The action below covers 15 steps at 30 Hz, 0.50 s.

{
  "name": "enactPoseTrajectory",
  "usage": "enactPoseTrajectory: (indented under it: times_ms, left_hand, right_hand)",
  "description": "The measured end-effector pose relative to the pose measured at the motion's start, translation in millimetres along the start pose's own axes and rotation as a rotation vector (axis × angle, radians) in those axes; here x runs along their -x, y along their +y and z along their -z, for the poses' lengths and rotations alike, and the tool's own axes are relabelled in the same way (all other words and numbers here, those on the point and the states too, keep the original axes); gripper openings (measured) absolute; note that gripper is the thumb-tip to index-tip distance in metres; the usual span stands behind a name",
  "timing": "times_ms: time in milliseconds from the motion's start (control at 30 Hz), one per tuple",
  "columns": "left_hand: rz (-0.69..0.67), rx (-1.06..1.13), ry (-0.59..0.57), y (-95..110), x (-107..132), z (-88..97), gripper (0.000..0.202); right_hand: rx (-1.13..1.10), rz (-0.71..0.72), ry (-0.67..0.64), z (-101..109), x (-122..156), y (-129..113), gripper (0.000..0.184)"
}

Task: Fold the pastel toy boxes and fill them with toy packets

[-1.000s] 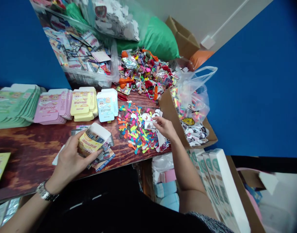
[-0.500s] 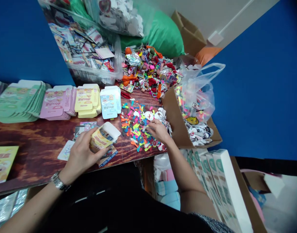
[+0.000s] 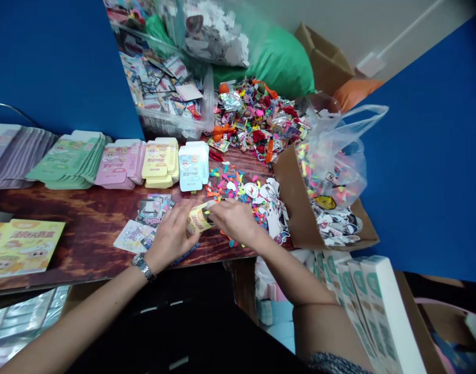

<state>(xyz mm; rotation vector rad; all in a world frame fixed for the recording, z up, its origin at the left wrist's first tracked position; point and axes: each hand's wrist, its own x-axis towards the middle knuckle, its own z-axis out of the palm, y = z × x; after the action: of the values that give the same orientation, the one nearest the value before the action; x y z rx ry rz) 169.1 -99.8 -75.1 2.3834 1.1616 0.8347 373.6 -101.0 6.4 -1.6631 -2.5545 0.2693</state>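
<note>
My left hand [image 3: 171, 237], with a metal watch on the wrist, is closed round a small yellow carton [image 3: 198, 219] just above the wooden table [image 3: 78, 228]. My right hand [image 3: 233, 221] meets the carton at its open right end, fingers pinched there; what they hold is hidden. Under the carton lie loose picture cards [image 3: 146, 223]. Just beyond my right hand spreads a heap of small coloured balloons [image 3: 232, 187] and white stickers [image 3: 275, 208].
Flat carton stacks in green [image 3: 68, 160], pink [image 3: 119, 163], yellow [image 3: 160, 163] and blue [image 3: 191, 165] line the back. A clear bin of cards [image 3: 171, 98], a toy pile [image 3: 257, 117] and a cardboard box with a plastic bag [image 3: 331, 171] stand behind and right. White boxes [image 3: 374, 311] are lower right.
My right hand has left the balloon heap and come left to the yellow carton's open end. My left hand has kept the carton and tilted it toward the right hand. The camera has panned left.
</note>
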Motion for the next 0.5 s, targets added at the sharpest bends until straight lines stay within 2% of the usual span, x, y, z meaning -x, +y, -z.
enactPoseTrajectory:
  times_ms: [67, 167, 267, 367, 433, 500]
  left_hand:
    - [-0.004, -0.014, 0.014, 0.3, 0.5, 0.7, 0.071]
    - [0.022, -0.012, 0.029, -0.8, -0.3, 1.3, 0.072]
    - [0.027, 0.006, 0.059, -4.6, -2.4, 0.2, 0.073]
    - [0.036, 0.021, 0.07, -10.5, -4.4, -1.0, 0.075]
    - [0.051, 0.023, 0.061, -13.6, -4.8, -0.4, 0.075]
    - [0.069, 0.026, 0.051, -14.7, -4.2, 1.4, 0.075]
  right_hand:
    - [0.049, -0.015, 0.041, -10.2, -2.5, -6.4, 0.013]
    - [-0.13, 0.053, 0.155, -19.7, -1.0, -10.0, 0.019]
    - [-0.373, 0.188, 0.247, -18.9, 1.3, -9.0, 0.026]
    - [-0.453, 0.254, 0.371, -10.2, -5.4, 7.4, 0.027]
    - [-0.447, 0.142, 0.423, -3.3, -20.2, 34.7, 0.024]
    - [-0.39, -0.126, 0.398, 1.3, -44.3, 74.8, 0.025]
